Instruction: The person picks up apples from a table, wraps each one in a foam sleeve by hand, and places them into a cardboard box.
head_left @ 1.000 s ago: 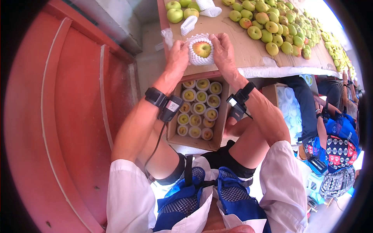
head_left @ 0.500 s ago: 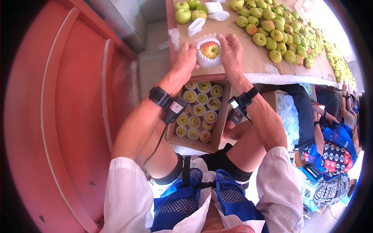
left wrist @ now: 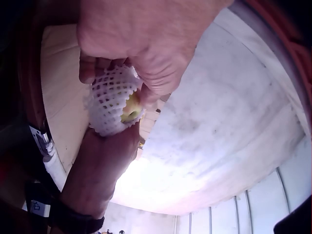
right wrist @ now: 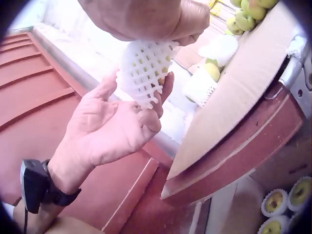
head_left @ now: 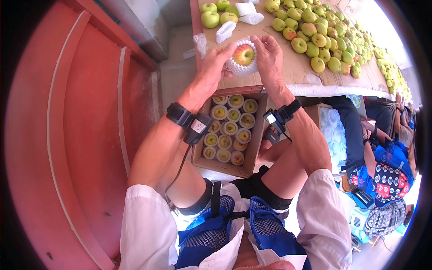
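A red-and-green apple [head_left: 243, 55] sits in a white foam net [head_left: 242, 70] above the table's near edge, its stem end bare toward the head camera. My left hand [head_left: 211, 69] holds it from the left, thumb along the net's rim and fingers bent under its side. From the right, my right hand [head_left: 270, 63] pinches the net's upper edge. In the left wrist view, the left hand [left wrist: 141, 39] covers the top of the net. The right wrist view has the left hand [right wrist: 109, 124] around the net's lower end, the right hand [right wrist: 151, 17] above.
Below the hands stands a cardboard box [head_left: 198, 148] with netted apples in rows. Loose apples [head_left: 317, 40] are piled on the cardboard-covered table [head_left: 270, 78]. Several apples and an empty foam net [head_left: 225, 32] lie at its left end. A red door [head_left: 81, 135] is at left; other people sit at right.
The left hand has shifted its grip, its thumb now higher along the net's rim. The net's upper fringe, raised earlier, now lies closer round the apple. The right hand keeps its pinch.
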Demonstrator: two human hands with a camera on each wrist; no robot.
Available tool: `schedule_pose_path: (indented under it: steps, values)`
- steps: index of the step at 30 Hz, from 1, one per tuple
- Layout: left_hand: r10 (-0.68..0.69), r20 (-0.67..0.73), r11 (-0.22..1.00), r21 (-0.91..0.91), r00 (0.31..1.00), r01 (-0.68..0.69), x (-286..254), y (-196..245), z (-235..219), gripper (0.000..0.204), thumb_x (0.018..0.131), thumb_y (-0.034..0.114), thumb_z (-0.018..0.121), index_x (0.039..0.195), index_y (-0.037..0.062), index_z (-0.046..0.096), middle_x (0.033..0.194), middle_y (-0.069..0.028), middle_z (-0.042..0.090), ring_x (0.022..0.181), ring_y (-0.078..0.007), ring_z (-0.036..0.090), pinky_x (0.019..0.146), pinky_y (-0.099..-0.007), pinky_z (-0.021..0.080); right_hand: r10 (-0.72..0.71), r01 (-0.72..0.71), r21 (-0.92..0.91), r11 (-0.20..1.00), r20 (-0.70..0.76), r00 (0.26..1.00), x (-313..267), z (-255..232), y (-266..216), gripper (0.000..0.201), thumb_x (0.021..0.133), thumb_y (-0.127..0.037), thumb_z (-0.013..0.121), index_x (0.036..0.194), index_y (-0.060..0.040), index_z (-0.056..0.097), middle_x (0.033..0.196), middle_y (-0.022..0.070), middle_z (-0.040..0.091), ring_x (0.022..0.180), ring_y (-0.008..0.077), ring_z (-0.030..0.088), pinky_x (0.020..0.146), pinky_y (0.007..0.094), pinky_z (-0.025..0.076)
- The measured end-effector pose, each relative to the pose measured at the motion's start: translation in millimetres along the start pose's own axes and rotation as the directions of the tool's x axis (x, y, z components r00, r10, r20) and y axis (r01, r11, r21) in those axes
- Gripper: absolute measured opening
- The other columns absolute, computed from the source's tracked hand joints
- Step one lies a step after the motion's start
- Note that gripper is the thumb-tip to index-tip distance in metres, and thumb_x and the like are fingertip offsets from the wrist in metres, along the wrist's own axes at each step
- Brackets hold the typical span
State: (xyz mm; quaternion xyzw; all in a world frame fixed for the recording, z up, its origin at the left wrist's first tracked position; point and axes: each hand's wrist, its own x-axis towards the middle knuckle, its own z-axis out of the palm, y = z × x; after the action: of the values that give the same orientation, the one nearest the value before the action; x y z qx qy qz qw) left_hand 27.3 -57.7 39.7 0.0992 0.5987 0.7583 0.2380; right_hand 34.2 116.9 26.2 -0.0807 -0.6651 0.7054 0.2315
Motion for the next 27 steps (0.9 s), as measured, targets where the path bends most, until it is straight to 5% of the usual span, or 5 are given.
schedule_pose_path:
  steps: [4,15,24,27]
  values:
    - [0.039,-0.053,0.991,0.132,0.998,-0.032,-7.6,7.4,7.0,0.054,0.094,0.048,0.071,0.130,0.0091,0.060,0.115,-0.0004,0.067,0.105,-0.0095,0.061,0.082,-0.0276,0.047,-0.012,0.011,0.014,1.000,0.034,0.999,-2.5,0.8,-6.5,0.029,0.098,-0.024,0.069,0.104,0.0037,0.063,0.089,0.0066,0.068,0.081,0.0108,0.060,0.072,0.0272,0.050]
    - [-0.013,0.109,0.984,-0.174,0.994,0.032,-11.4,18.5,7.7,0.043,0.098,0.034,0.067,0.133,0.0097,0.066,0.124,-0.0005,0.068,0.110,-0.0112,0.061,0.088,-0.0289,0.047,0.000,-0.004,0.158,0.988,0.030,1.000,-7.1,4.3,-3.5,0.033,0.105,-0.030,0.057,0.105,0.0026,0.063,0.090,0.0039,0.066,0.085,0.0090,0.058,0.074,0.0261,0.049]
    - [0.009,0.187,0.994,-0.105,0.982,0.011,-7.0,12.2,-0.4,0.047,0.100,0.036,0.065,0.135,0.0056,0.064,0.128,-0.0037,0.067,0.115,-0.0134,0.061,0.094,-0.0331,0.049,0.361,-0.383,0.471,0.795,0.141,0.922,-18.1,5.6,-2.1,0.031,0.106,-0.032,0.054,0.113,-0.0027,0.064,0.102,0.0045,0.068,0.091,0.0142,0.066,0.078,0.0312,0.055]
    - [0.026,0.189,0.998,-0.067,0.982,-0.013,-4.8,7.8,-1.3,0.050,0.101,0.040,0.064,0.136,0.0042,0.062,0.129,-0.0044,0.066,0.117,-0.0144,0.062,0.098,-0.0351,0.049,0.299,-0.317,0.452,0.834,0.113,0.947,-16.0,4.6,12.9,0.036,0.104,-0.035,0.053,0.106,-0.0011,0.064,0.094,0.0059,0.067,0.085,0.0165,0.064,0.075,0.0317,0.051]
